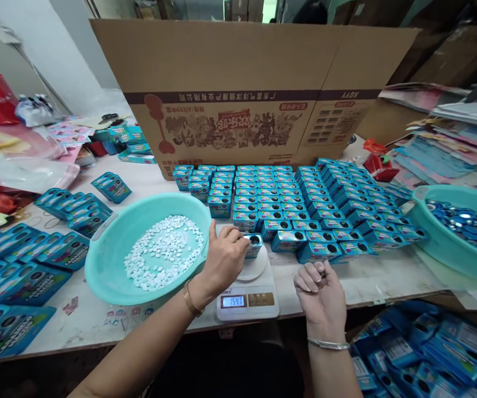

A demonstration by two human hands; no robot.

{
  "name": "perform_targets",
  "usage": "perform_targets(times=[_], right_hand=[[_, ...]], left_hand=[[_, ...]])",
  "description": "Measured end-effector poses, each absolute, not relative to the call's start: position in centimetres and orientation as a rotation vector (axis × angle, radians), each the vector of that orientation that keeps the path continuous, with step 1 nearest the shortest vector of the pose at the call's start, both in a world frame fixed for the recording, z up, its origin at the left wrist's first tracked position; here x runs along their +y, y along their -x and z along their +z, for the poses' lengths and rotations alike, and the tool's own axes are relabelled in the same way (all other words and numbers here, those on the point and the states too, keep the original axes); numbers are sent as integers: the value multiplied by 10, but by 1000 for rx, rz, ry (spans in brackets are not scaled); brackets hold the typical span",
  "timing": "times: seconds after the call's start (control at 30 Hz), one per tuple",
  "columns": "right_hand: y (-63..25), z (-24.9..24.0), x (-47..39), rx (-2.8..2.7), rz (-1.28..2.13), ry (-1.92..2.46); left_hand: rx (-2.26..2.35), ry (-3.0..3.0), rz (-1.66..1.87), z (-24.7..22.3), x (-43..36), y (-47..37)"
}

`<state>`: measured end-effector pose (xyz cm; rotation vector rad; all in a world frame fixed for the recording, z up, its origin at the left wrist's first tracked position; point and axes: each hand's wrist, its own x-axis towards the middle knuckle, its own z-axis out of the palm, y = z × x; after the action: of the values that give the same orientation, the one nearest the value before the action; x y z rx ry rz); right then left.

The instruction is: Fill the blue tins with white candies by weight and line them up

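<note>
L→R. Far L: blue CARAMELO candy boxes (56, 249), standing in groups on the white table (147, 185). Next, turquoise basin (97, 271) w/ white tablets (161, 251) spread over its bottom.

L hand (224, 257), back up, at basin's R rim. One digit sticks up apart at the rim; the others bend R, to the L end of the single candy box on the scale (255, 245). Key relation: box lies just R of L fingertips, near enough that contact is likely; long axis of its top approx. L–R, i.e. along the finger reach; round hole up, at the R part. L grip: can't tell if pinched on box or only beside it; fingertips partly hidden.

Kitchen scale (269, 276) under box; display (233, 301) approx. "1547", dec. pt unclear.

Behind/R of scale: filled-out block of box rows (288, 204), carton (238, 61) at back.

R hand (321, 287): palm up, fingers half-curled, below front row; can't tell if anything's in it. L hand clearly nearer scale box.

Far R: 2nd turquoise basin (423, 232), shiny blue pcs (466, 224) inside.
</note>
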<state>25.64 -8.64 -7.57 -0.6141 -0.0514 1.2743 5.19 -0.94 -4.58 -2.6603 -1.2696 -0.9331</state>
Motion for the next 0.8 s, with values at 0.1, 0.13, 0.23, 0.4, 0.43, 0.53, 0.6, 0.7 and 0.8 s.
perform_targets(times=[0.1,0.13,0.23,0.4,0.43,0.53,0.6,0.7,0.8], right_hand=[[-261,-75,-90,-83,1294,603],[-263,-75,-91,-94,1298,604],[-265,-71,-96,-114,1295,608],[-248,-61,-93,-103,1328,625],[-242,-56,-89,-107,1339,631],[-219,-34,-75,-121,1375,637],[-198,-15,-62,-160,1429,622],[-154,9,-40,-325,1550,567],[-103,15,-14,-600,1604,565]], left_hand=[[-1285,2473,-1184,-27,-9,-31],[-1343,2372,-1227,-18,-8,-19],[-1637,2152,-1043,1,-4,32],[-1952,2137,-601,-6,-20,105],[-1954,2143,-629,-10,-26,113],[-1919,2105,-828,-17,-46,128],[-1907,2054,-959,-19,-58,133],[-1941,1998,-1085,-22,-70,138],[-2021,1952,-1157,-29,-82,142]])
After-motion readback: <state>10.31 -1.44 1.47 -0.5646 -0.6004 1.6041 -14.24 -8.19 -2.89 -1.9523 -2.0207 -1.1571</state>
